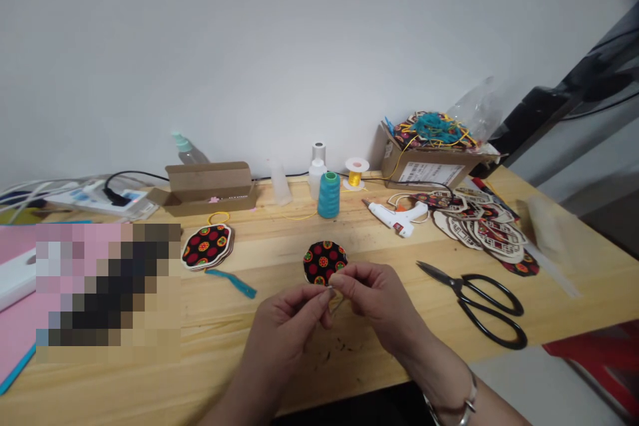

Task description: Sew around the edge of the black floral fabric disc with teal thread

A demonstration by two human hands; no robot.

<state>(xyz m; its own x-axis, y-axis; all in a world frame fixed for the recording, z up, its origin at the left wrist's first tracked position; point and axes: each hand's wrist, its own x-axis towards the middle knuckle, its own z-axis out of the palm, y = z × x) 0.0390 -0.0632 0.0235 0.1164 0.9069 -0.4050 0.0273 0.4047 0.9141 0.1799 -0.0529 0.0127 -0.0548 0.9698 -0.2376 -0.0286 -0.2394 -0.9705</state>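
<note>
Near the front of the table my left hand [294, 319] and my right hand [377, 299] meet, both closed in a pinch. Between their fingertips shows a tiny whitish bit, too small to name. Just beyond the fingers is a round black fabric piece [323, 256] with red and orange flower dots; its near edge is partly hidden by the fingers, and I cannot tell whether they touch it. To the left a teal tassel [234, 283] hangs from a stack of similar patterned pieces [207, 246]. Black-handled scissors [464, 293] lie open right of my right hand.
At the back stand a teal thread cone [329, 196], a yellow cord spool [355, 176] and an open cardboard box [210, 190]. A white glue gun [399, 216] lies before a full carton [424, 163]. Patterned cutouts [492, 229] pile up at right. A blurred patch covers the left.
</note>
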